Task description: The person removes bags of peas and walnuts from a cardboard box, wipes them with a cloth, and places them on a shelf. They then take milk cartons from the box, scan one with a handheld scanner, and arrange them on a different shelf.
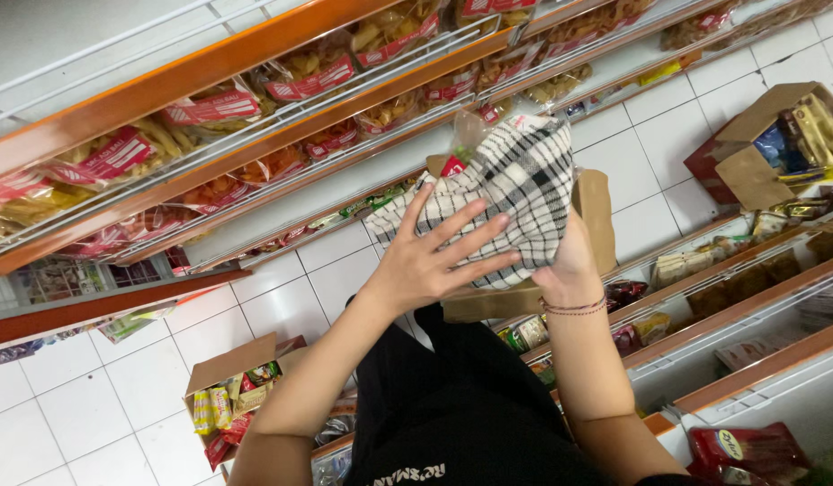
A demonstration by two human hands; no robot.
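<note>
White tiled floor between orange-edged shop shelves, bright even light.

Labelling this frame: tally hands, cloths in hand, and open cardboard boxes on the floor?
Hands: 2, left hand and right hand, both on the cloth
Checked cloth: 1
Open cardboard boxes on the floor: 2, one far, one near
Total: 5
</note>
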